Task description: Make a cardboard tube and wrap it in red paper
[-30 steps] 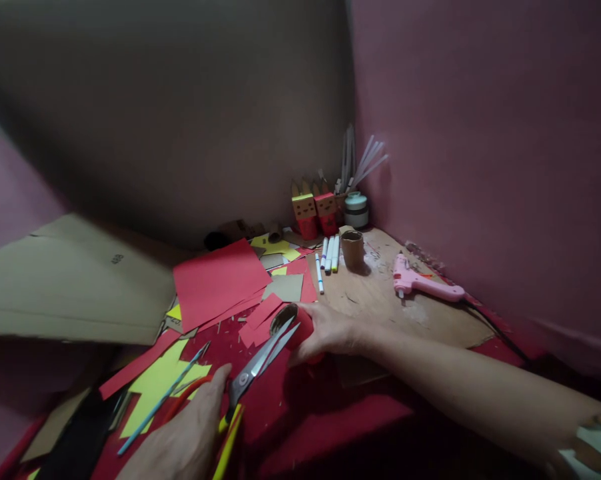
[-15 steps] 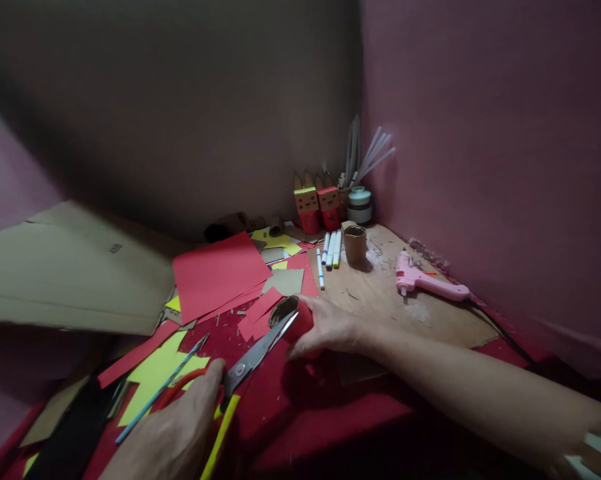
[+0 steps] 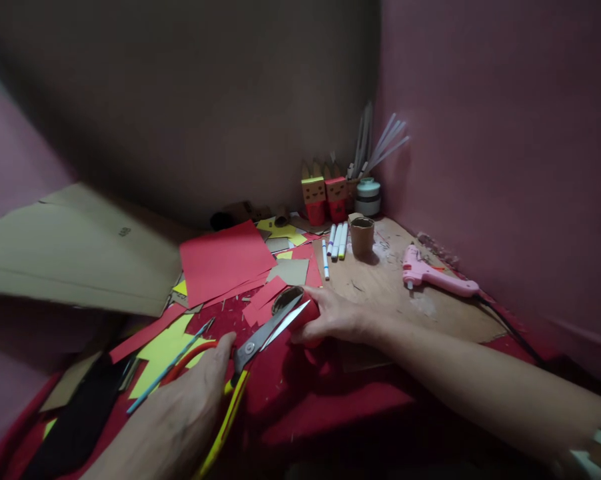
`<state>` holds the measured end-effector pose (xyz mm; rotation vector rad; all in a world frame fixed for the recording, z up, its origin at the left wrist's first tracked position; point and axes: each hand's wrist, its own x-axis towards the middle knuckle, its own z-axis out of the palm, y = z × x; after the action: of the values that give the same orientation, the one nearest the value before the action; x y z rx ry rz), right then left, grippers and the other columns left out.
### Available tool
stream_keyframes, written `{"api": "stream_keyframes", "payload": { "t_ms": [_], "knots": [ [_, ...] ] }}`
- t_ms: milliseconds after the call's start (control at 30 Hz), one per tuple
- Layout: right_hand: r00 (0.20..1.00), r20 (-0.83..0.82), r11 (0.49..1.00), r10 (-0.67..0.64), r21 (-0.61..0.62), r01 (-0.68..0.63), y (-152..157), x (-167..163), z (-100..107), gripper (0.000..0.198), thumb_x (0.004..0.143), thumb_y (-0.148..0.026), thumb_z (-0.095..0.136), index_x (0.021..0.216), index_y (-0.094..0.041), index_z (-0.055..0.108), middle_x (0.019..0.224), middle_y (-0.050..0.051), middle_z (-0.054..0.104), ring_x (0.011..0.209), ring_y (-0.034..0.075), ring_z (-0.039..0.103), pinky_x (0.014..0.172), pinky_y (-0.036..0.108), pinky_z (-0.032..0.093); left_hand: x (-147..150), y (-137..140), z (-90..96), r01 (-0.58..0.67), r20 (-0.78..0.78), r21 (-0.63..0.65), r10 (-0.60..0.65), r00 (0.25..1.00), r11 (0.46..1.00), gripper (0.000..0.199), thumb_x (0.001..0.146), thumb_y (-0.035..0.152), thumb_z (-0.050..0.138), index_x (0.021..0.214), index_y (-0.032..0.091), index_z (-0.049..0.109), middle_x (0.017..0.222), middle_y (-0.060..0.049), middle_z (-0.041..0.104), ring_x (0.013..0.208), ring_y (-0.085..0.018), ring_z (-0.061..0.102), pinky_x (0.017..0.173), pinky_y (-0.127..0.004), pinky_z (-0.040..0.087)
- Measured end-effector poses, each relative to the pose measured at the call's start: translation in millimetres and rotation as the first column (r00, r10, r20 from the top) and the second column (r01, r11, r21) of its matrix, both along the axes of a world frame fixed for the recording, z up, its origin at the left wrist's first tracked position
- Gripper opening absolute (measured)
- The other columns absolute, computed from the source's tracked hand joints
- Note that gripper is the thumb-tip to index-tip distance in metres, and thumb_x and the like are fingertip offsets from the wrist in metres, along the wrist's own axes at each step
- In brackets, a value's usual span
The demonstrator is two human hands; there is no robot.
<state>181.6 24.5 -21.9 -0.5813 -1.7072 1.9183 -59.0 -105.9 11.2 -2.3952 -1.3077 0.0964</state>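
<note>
My left hand (image 3: 195, 393) grips a pair of scissors (image 3: 250, 348) with one red and one yellow handle. The blades are parted and lie at the rim of a cardboard tube (image 3: 308, 320) wrapped in red paper. Around that tube, my right hand (image 3: 330, 317) is closed, tilting its open end toward the scissors. Whether a blade is inside the tube or only in front of it, I cannot tell. A blue pencil (image 3: 168, 370) and yellow paper (image 3: 153, 357) lie beside my left hand. Small red paper pieces (image 3: 263, 300) lie just behind the tube.
A pink glue gun (image 3: 433, 277) lies right on a wooden board (image 3: 390, 320). Behind are a brown cardboard cup (image 3: 362, 238), several markers (image 3: 336, 241), two cups with faces (image 3: 325, 200) and a lidded jar (image 3: 368, 198). Red sheets (image 3: 225, 260) and large cardboard (image 3: 80, 253) occupy the left.
The scissor blades have spread a little wider at the tube's rim. The whole view has shifted slightly, so things sit a bit further right and higher. Both hands keep their hold.
</note>
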Motion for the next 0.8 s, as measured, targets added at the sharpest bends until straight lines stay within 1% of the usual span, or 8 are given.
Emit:
{"api": "stream_keyframes", "payload": {
  "t_ms": [200, 267, 333, 433, 533, 633, 700, 800],
  "knots": [
    [1.000, -0.001, 0.999, -0.023, 0.038, 0.023, 0.5, -0.8, 1.6, 0.044, 0.058, -0.015, 0.072, 0.099, -0.019, 0.058, 0.078, 0.000, 0.060, 0.067, 0.014, 0.057, 0.058, 0.023, 0.049, 3.9, -0.4, 2.7, -0.058, -0.050, -0.014, 0.057, 0.997, 0.998, 0.049, 0.081, 0.002, 0.022, 0.122, -0.002, 0.050, 0.094, -0.022, 0.071, 0.069, -0.023, 0.072, 0.057, -0.030, 0.058],
    [0.999, -0.027, 0.999, -0.023, 0.030, 0.024, -0.2, -0.3, 1.6, 0.043, 0.058, -0.016, 0.072, 0.099, -0.019, 0.059, 0.081, 0.001, 0.060, 0.069, 0.014, 0.057, 0.058, 0.023, 0.049, 4.7, 0.9, 5.6, -0.033, -0.036, 0.012, 0.034, 0.999, 0.999, 0.048, 0.080, 0.002, 0.022, 0.115, -0.003, 0.055, 0.088, -0.022, 0.072, 0.064, -0.024, 0.071, 0.053, -0.030, 0.058],
    [0.998, -0.060, 1.000, -0.011, -0.022, 0.009, -0.9, 0.5, 1.3, 0.042, 0.059, -0.015, 0.071, 0.100, -0.019, 0.060, 0.080, 0.001, 0.060, 0.067, 0.013, 0.057, 0.058, 0.023, 0.048, 3.5, 1.6, 7.8, 0.004, 0.008, 0.026, -0.004, 1.000, 1.000, 0.046, 0.079, 0.003, 0.023, 0.110, -0.004, 0.057, 0.082, -0.022, 0.072, 0.062, -0.025, 0.071, 0.049, -0.031, 0.057],
    [0.997, -0.070, 0.994, 0.012, -0.108, -0.019, -1.5, 1.5, 1.7, 0.043, 0.061, -0.016, 0.069, 0.102, -0.018, 0.059, 0.075, 0.000, 0.059, 0.061, 0.012, 0.056, 0.055, 0.024, 0.048, -2.4, -0.2, 7.3, -0.002, 0.085, 0.004, 0.001, 0.996, 1.000, 0.046, 0.080, 0.006, 0.026, 0.116, -0.001, 0.054, 0.081, -0.019, 0.073, 0.061, -0.026, 0.070, 0.047, -0.032, 0.057],
    [0.999, -0.034, 0.994, -0.017, -0.113, 0.013, -1.5, 1.4, 3.2, 0.050, 0.058, -0.016, 0.070, 0.106, -0.019, 0.058, 0.075, 0.001, 0.060, 0.061, 0.014, 0.058, 0.055, 0.025, 0.050, -7.8, -5.7, 2.5, -0.054, 0.124, -0.028, 0.057, 0.991, 0.998, 0.048, 0.082, 0.011, 0.030, 0.126, 0.005, 0.047, 0.098, -0.020, 0.072, 0.073, -0.027, 0.071, 0.056, -0.034, 0.058],
    [0.999, -0.032, 0.994, -0.032, -0.105, 0.028, -1.5, 1.0, 3.3, 0.054, 0.057, -0.018, 0.073, 0.109, -0.020, 0.055, 0.075, 0.001, 0.061, 0.058, 0.014, 0.060, 0.055, 0.026, 0.052, -8.7, -10.6, -1.6, -0.124, 0.135, 0.000, 0.123, 0.983, 0.992, 0.052, 0.083, 0.012, 0.026, 0.134, 0.005, 0.037, 0.111, -0.022, 0.067, 0.089, -0.028, 0.069, 0.066, -0.037, 0.058],
    [0.999, -0.036, 0.994, 0.000, -0.112, -0.004, -1.9, 0.8, 1.9, 0.053, 0.060, -0.021, 0.074, 0.108, -0.020, 0.051, 0.072, 0.000, 0.062, 0.051, 0.013, 0.059, 0.051, 0.026, 0.051, -8.3, -11.0, -2.5, -0.106, 0.119, -0.010, 0.107, 0.987, 0.994, 0.053, 0.085, 0.011, 0.023, 0.136, 0.003, 0.034, 0.110, -0.022, 0.067, 0.090, -0.027, 0.069, 0.066, -0.034, 0.058],
    [0.999, -0.031, 0.993, 0.033, -0.112, -0.036, -2.9, 0.7, -0.7, 0.049, 0.063, -0.020, 0.072, 0.106, -0.021, 0.049, 0.069, -0.001, 0.061, 0.046, 0.012, 0.058, 0.047, 0.025, 0.050, -8.7, -8.3, -2.5, -0.053, 0.107, -0.035, 0.056, 0.993, 0.998, 0.052, 0.086, 0.010, 0.025, 0.135, 0.002, 0.037, 0.105, -0.021, 0.069, 0.086, -0.027, 0.070, 0.065, -0.032, 0.058]
  ]
}}
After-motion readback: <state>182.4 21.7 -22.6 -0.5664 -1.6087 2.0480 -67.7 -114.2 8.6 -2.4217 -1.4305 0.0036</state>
